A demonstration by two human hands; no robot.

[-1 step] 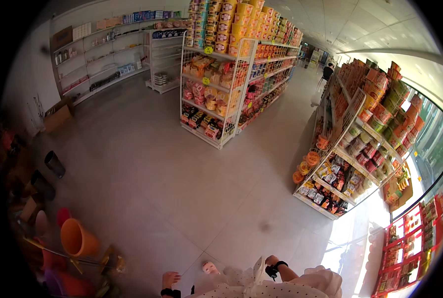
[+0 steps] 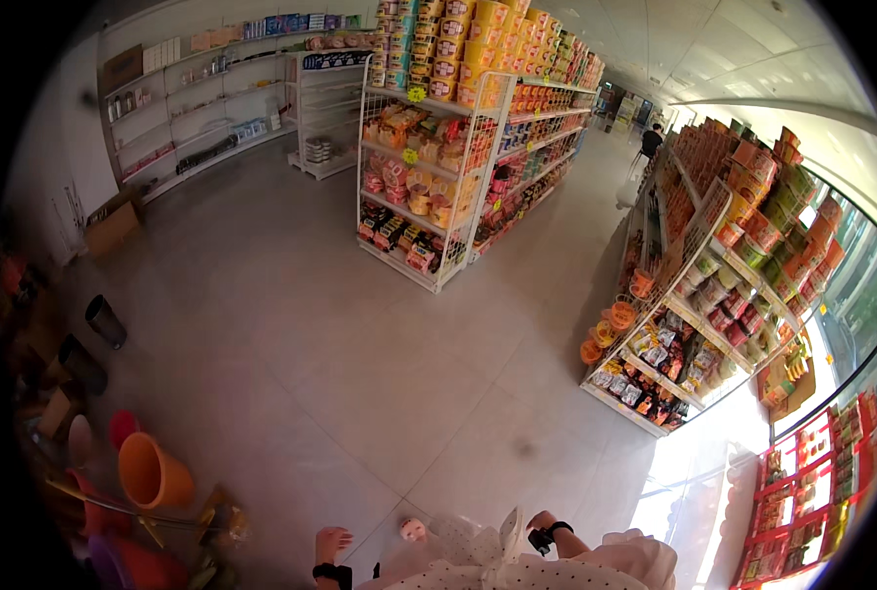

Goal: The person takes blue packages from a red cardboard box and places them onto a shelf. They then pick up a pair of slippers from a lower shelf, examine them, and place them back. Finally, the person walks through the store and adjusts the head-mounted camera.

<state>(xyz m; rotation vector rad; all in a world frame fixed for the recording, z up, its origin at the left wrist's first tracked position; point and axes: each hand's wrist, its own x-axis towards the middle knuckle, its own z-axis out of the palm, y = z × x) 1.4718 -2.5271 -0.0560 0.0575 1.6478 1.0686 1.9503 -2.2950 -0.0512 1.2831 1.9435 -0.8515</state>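
My left hand point(image 2: 333, 542) hangs low at the bottom edge, with a black band at the wrist. Its fingers are loosely bent and a little apart, and nothing shows in them. To the right, beside the white dotted garment point(image 2: 488, 551) I wear, is my right hand point(image 2: 542, 521). A dark watch point(image 2: 558, 527) is on that wrist; the fingers are too small and turned away to show whether they are closed. Neither hand touches any goods. Below me, a shoe tip point(image 2: 414, 530) shows on the grey floor point(image 2: 389, 393).
Ahead stands a white shelf rack point(image 2: 437, 285) stacked with packaged foods and tubs. Another loaded rack point(image 2: 645, 425) stands right, beside windows. A red display stand point(image 2: 802, 492) is at lower right. An orange bucket point(image 2: 155, 472) and dark bins point(image 2: 105, 323) line the left. A person point(image 2: 651, 141) sits far off.
My left hand has risen slightly and shows more of its wrist. My right hand sits slightly lower. The shelves have shifted slightly in view.
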